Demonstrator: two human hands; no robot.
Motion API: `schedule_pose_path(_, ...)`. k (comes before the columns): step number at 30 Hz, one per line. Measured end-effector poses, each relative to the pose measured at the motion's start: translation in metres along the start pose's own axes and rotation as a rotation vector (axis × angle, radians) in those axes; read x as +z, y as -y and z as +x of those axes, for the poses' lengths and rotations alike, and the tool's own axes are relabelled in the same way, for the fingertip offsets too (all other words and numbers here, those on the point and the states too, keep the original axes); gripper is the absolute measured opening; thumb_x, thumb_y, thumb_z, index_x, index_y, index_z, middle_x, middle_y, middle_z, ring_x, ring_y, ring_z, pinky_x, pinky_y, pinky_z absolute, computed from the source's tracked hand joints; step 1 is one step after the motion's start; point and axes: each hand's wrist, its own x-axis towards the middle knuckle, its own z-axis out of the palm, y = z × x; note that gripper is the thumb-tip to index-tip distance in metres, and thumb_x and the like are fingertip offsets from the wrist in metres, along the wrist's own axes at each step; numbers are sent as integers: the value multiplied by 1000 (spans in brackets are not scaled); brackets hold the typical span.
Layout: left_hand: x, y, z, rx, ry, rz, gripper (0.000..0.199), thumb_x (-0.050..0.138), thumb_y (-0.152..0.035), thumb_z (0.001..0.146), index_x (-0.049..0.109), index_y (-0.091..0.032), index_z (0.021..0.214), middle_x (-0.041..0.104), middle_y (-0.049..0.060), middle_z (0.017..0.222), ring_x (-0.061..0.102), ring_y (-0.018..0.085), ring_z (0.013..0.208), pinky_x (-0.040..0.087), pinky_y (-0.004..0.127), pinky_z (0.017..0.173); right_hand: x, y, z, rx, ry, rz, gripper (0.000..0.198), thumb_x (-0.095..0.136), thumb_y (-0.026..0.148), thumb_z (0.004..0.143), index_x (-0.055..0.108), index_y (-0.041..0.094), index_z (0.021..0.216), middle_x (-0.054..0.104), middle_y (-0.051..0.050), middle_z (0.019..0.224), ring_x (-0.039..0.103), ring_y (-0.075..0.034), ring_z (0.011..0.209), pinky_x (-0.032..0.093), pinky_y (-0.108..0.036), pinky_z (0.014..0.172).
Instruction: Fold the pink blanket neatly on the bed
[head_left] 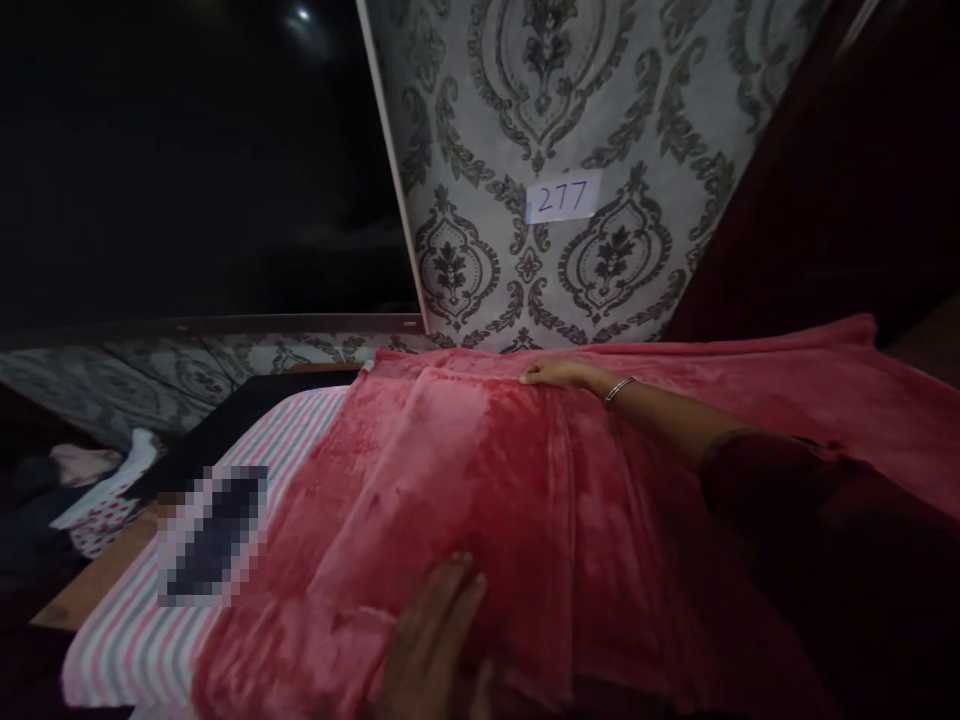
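Observation:
A plush red blanket (450,470) lies partly folded over the surface in front of me, with lengthwise folds on its upper layer. At its far edge, my right hand (559,374), with a silver bracelet (619,391) on the wrist, is closed on the fabric; its fingertips are partly hidden. My left hand (435,635) rests at the near side, its fingers stretched out over the blanket. The lower part of that hand runs out of the picture and is dim.
A striped cloth (300,432) extends from under the blanket on the left, bearing a dark pixelated object (217,535). Beyond are a black panel (247,420) and a pile of clothes (105,500). Patterned wallpaper (465,120) with a paper label "277" (564,197) stands behind.

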Motion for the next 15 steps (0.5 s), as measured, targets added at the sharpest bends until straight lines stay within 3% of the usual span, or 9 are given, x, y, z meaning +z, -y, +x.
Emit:
schedule_pose_path(4,34,-56,19,-16,269,19,64,68,-27,75,58,-21,138,65,14,126,58,34,115,49,49,97,2,-10,-26,76,-66,54,32,72,46,72,60,17,68,49,5,57,40,-10,53,32,-22,50)
schedule_pose_path(7,41,-73,27,-85,405,75,63,69,-21,73,62,-21,135,66,13,114,59,33,103,49,49,89,13,-11,-31,101,-150,95,20,73,32,72,67,16,83,61,2,69,50,-11,61,41,-21,57)
schedule_pose_path(11,39,-67,24,-89,404,64,71,57,-5,72,58,-20,141,64,13,121,56,31,110,47,46,97,21,-5,-26,110,-275,131,24,71,16,70,71,15,94,68,0,79,57,-13,70,45,-19,63)
schedule_pose_path(15,40,-62,23,-85,268,56,66,49,0,75,62,-21,136,65,11,121,59,26,111,50,40,98,16,3,-21,111,-352,152,21,66,13,74,73,14,94,71,-1,81,59,-13,69,47,-20,65)
